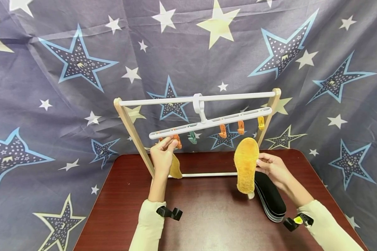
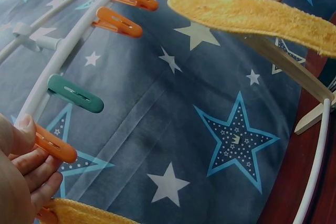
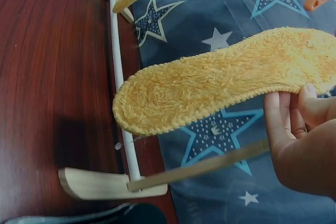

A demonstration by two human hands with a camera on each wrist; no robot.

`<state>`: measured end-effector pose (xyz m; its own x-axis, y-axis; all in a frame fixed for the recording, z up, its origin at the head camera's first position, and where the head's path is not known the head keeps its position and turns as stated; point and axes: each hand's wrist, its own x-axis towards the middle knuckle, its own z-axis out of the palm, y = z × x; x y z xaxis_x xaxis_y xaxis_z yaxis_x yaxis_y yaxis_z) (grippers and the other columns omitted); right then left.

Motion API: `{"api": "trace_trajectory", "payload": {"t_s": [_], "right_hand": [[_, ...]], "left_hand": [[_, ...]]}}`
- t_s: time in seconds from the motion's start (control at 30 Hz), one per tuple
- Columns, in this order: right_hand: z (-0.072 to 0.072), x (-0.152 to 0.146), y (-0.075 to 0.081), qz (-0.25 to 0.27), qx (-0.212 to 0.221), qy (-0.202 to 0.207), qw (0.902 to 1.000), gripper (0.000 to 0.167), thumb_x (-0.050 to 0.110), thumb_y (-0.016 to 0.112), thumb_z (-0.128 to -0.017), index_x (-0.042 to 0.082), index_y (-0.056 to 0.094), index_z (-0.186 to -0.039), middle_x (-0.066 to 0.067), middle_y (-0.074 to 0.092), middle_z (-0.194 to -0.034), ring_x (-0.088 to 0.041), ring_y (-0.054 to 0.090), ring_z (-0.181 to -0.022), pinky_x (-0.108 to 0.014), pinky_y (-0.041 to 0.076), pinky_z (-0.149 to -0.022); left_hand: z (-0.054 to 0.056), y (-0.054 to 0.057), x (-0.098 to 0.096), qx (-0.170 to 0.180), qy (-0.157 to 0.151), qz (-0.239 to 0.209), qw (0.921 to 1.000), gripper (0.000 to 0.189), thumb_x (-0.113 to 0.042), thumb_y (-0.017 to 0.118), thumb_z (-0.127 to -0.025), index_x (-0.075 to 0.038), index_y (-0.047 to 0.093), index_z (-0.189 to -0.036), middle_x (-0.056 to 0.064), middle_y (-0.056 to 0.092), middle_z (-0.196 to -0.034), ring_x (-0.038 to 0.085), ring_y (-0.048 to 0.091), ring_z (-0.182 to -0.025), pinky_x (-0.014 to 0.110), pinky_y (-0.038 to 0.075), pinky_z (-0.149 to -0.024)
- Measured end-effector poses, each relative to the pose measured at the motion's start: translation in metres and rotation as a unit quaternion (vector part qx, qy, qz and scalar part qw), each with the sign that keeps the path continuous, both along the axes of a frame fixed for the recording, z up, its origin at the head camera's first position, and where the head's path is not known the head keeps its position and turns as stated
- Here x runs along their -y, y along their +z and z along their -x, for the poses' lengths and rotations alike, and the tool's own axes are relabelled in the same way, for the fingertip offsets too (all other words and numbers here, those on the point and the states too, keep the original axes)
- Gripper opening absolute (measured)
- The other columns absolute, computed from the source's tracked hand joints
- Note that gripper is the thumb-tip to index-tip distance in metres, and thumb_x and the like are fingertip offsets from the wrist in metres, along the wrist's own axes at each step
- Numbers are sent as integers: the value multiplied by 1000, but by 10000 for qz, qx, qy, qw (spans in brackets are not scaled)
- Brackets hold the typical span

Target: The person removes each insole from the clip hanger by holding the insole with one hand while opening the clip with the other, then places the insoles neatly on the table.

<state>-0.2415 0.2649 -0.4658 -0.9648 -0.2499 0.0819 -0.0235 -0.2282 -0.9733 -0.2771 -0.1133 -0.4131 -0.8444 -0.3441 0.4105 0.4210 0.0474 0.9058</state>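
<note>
My left hand (image 1: 162, 158) is at the low left end of the white hanger (image 1: 188, 128), pinching an orange clip (image 2: 60, 148) between thumb and fingers. Close below that hand hangs a yellow insole (image 1: 175, 168), partly hidden behind the forearm in the head view. With thumb and fingers, my right hand (image 1: 274, 169) grips a second fuzzy yellow insole (image 3: 220, 80) by its side edge. This insole stands roughly upright in front of the rack, below the hanger's right half. A green clip (image 2: 76, 94) hangs beside the pinched one, apart from the fingers.
Two orange clips (image 1: 222, 131) and a yellow clip (image 1: 261, 123) hang farther right on the tilted hanger. Its hook (image 1: 197, 104) loops over the rack's white top bar (image 1: 238, 97). Black insoles (image 1: 270, 197) lie stacked on the brown table (image 1: 207, 216), under the right hand.
</note>
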Motion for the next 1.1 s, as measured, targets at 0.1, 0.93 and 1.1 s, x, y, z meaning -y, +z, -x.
{"api": "trace_trajectory", "payload": {"t_s": [0.1, 0.93, 1.1], "right_hand": [[-3, -9, 1, 50, 9, 70, 10000, 31, -7, 50, -102, 15, 72, -101, 5, 72, -92, -8, 70, -86, -24, 62, -80], [-9, -76, 2, 216, 347, -47, 9992, 31, -4, 45, -105, 14, 69, -101, 4, 74, -91, -9, 72, -86, -23, 61, -77], [-9, -81, -1, -84, 732, -168, 9971, 32, -2, 45, -106, 17, 70, -99, 6, 73, -90, -8, 73, -86, -22, 61, -76]], "left_hand": [[0, -1, 1, -38, 28, 35, 10000, 23, 9, 73, -86, 19, 70, -108, 39, 69, -100, -11, 67, -72, 9, 56, -70], [-2, 0, -1, 12, 1, 9, 10000, 23, 9, 74, -86, 18, 71, -107, 39, 69, -98, -11, 67, -73, 8, 55, -72], [-2, 0, -2, -25, 15, 11, 10000, 22, 9, 74, -86, 18, 72, -106, 40, 69, -97, -11, 67, -73, 8, 55, -71]]}}
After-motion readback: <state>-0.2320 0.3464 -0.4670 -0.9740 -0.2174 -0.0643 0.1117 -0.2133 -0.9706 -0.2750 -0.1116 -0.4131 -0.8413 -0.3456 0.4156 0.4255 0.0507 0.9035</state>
